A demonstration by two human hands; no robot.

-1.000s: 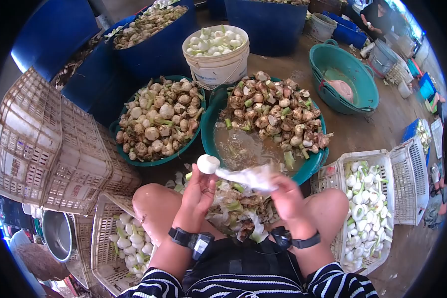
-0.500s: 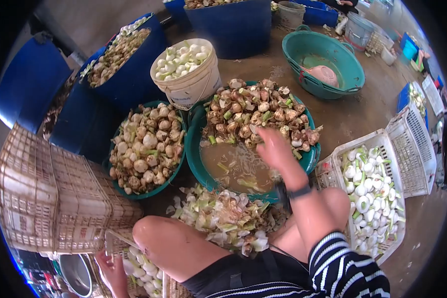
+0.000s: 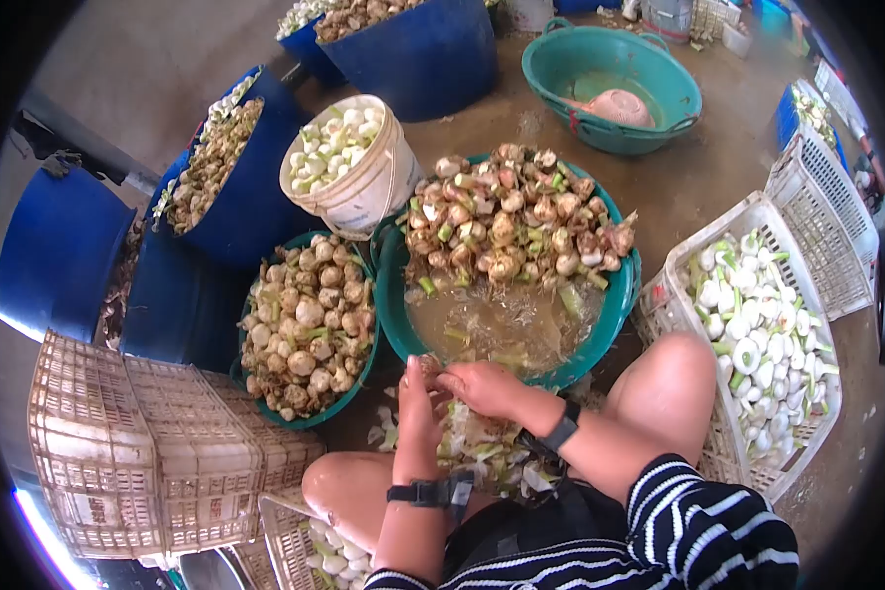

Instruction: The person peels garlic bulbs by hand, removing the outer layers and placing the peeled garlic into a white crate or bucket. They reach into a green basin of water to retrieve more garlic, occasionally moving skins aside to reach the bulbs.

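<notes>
My left hand (image 3: 419, 401) is closed around a brownish garlic bulb (image 3: 427, 364), mostly hidden by the fingers, at the near rim of a green tub (image 3: 388, 313). Against the same bulb, the fingers of my right hand (image 3: 482, 389) are pinched together. Unpeeled bulbs with cut green stems (image 3: 506, 221) are heaped at the far side of the tub, above murky water (image 3: 492, 320). Below my hands lies a pile of peeled-off skins (image 3: 482, 442), between my knees.
A basin of brownish bulbs (image 3: 310, 315) stands to the left, a white bucket of cleaned bulbs (image 3: 364, 192) behind it. A crate of white bulbs (image 3: 674, 285) is at my right. Stacked crates (image 3: 138, 442) stand left. Farther off are a green basin (image 3: 551, 74) and blue barrels (image 3: 413, 59).
My right hand has drawn back from the bulb heap to the tub's near rim. My left hand has come up from the lower-left crate to meet it. The view has shifted.
</notes>
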